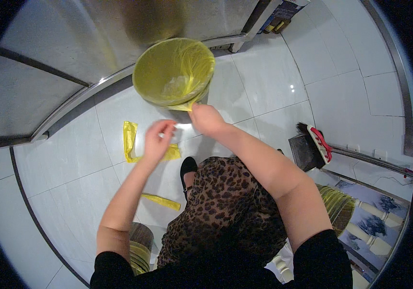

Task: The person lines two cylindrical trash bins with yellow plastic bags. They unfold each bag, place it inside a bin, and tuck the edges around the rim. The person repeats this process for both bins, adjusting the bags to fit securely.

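A round waste bin (138,85) stands on the floor before me, lined with a thin yellow plastic bag (189,77) that is folded over its rim. My right hand (206,118) pinches a gathered bit of the liner at the near side of the rim. Just left of it and apart from the bin, my left hand (158,139) is slightly blurred, fingers loosely curled, with nothing visible in it. Folded yellow plastic bags (130,139) lie on the tiles below my left hand. Another folded yellow strip (161,201) is nearer my feet.
A metal-panelled counter (65,39) runs behind the bin. At the right stand a dustpan (302,151) and a broom with a red-and-white head (320,144). Other bins with yellow liners stand at lower left (139,249) and lower right (340,207). Bottles (277,26) sit by the counter's end.
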Motion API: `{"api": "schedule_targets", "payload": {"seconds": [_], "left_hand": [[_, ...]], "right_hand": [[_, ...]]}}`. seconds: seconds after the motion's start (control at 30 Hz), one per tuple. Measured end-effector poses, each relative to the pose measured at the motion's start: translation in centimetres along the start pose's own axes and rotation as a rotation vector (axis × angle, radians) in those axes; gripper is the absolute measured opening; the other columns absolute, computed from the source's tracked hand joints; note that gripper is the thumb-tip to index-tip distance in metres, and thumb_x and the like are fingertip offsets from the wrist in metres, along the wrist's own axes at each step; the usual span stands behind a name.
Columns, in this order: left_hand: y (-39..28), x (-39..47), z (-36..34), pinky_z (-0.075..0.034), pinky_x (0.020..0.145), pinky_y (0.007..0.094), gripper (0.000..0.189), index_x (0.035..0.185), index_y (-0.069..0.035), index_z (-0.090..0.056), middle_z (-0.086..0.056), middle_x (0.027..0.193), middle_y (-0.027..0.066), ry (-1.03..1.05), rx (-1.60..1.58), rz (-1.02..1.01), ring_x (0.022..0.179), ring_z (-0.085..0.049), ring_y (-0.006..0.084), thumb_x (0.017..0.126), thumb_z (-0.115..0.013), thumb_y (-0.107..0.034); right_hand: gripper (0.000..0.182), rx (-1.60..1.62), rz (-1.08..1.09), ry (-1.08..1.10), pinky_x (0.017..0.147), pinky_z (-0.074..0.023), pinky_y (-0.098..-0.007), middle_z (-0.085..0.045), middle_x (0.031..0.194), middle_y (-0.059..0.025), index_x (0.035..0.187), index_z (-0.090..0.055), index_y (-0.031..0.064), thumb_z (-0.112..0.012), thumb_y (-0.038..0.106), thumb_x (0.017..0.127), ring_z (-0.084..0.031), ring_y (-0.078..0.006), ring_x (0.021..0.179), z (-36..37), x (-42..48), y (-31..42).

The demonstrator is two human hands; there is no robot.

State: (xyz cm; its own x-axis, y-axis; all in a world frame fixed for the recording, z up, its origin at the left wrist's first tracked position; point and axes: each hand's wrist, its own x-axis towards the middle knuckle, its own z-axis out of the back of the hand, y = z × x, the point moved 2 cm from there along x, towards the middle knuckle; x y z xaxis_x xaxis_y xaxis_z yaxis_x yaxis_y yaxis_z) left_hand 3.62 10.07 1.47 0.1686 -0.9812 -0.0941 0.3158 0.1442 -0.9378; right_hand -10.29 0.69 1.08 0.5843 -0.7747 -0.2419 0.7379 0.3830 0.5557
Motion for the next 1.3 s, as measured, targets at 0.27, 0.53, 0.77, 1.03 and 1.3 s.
{"api": "schedule_targets", "payload": {"seconds": [0.27, 0.53, 0.77, 1.03, 1.3], "left_hand": [[-7.2, 3.5, 6.1, -0.04, 0.073, 0.0338, 0.029, 0.095, -0.006, -0.052, -0.05, 0.094, 0.0098, -0.158, 0.776, -0.562, 0.085, -0.049, 0.0243, 0.066, -0.054, -0.002], [-9.8, 8.8, 1.2, -0.03, 0.09, 0.0353, 0.037, 0.104, -0.012, -0.048, -0.044, 0.111, 0.0081, 0.423, 1.368, -1.135, 0.102, -0.042, 0.0235, 0.067, -0.048, -0.014], [-8.4, 10.3, 2.0, -0.039, 0.074, 0.03, 0.025, 0.09, -0.01, -0.053, -0.05, 0.08, 0.0041, 0.613, 1.522, -0.909, 0.083, -0.049, 0.0187, 0.066, -0.047, -0.014], [-9.9, 6.6, 1.9, -0.037, 0.07, 0.0292, 0.032, 0.097, -0.011, -0.051, -0.048, 0.084, 0.0026, 0.249, 1.337, -0.855, 0.081, -0.048, 0.0174, 0.066, -0.046, -0.014], [-13.1, 2.4, -9.9, -0.044, 0.061, 0.0335, 0.041, 0.103, 0.0, -0.045, -0.045, 0.089, 0.0163, -0.201, 0.373, -0.323, 0.069, -0.053, 0.0255, 0.066, -0.056, -0.016]], "right_hand": [[0.016, -0.147, 0.217, 0.068, 0.062, -0.043, -0.0414, -0.056, 0.068, -0.0182, 0.074, -0.051, -0.0005, -0.042, 0.012, 0.074, -0.055, -0.0321, 0.066, 0.7, -0.4, 2.2], [0.014, -0.121, 0.57, 0.038, 0.062, -0.0414, -0.0422, -0.055, 0.065, -0.0175, 0.075, -0.048, -0.001, -0.042, 0.012, 0.073, -0.054, -0.0321, 0.066, -0.1, -0.7, 1.5], [0.019, 0.91, -0.039, 0.059, 0.058, -0.039, -0.0358, -0.052, 0.063, -0.0133, 0.072, -0.046, 0.0012, -0.037, 0.016, 0.078, -0.05, -0.0289, 0.059, -3.0, 1.2, -0.1], [0.017, 1.148, -0.394, 0.6, 0.033, -0.0251, -0.0286, -0.034, 0.044, -0.0004, 0.055, -0.041, 0.0076, -0.042, 0.015, 0.07, -0.032, -0.0118, 0.035, 4.2, 1.5, -1.5], [0.021, -0.622, -0.11, 0.04, 0.065, -0.0455, -0.0354, -0.058, 0.078, -0.0173, 0.074, -0.061, 0.0024, -0.046, 0.015, 0.067, -0.057, -0.0284, 0.075, 17.3, 1.1, 2.6]]}}
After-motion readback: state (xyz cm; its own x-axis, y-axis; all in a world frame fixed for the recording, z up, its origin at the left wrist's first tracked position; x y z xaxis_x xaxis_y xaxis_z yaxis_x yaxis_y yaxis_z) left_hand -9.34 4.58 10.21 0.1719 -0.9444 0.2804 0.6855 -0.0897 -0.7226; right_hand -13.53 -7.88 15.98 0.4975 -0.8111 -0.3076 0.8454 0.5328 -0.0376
